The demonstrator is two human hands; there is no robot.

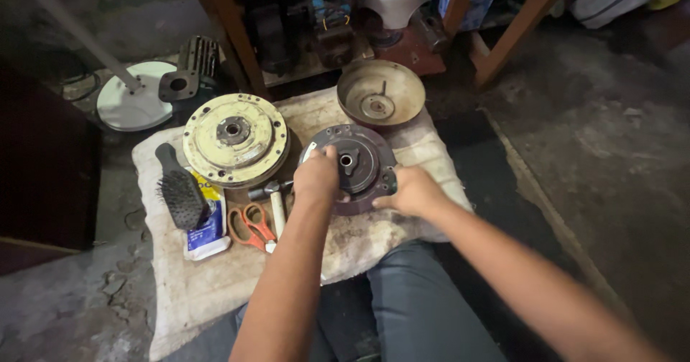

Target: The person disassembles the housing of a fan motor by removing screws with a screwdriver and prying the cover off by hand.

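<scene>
The dark motor disc (352, 166), clasped by left hand (317, 177) and right hand (412, 189), could slip onto scissors (249, 225).

cream disc (235, 139) left, bowl (381, 92) behind

— What am I seeing of the wearer on my feed?

— Two arms coming in from the bottom edge, both bare from the elbow down. No sleeves, no gloves, no watch or ring that I can make out.

— And the hands?

— The left hand (317, 176) and the right hand (412, 190) are both uncovered; the light is too dim for me to read nails or fine marks.

— Anything worn at all?

— Trousers (420, 308), a dull blue-grey cloth, plain, with soft folds over the raised knee. They fill the lower middle of my view between the two forearms. I see no shoes, belt or shirt.
</scene>
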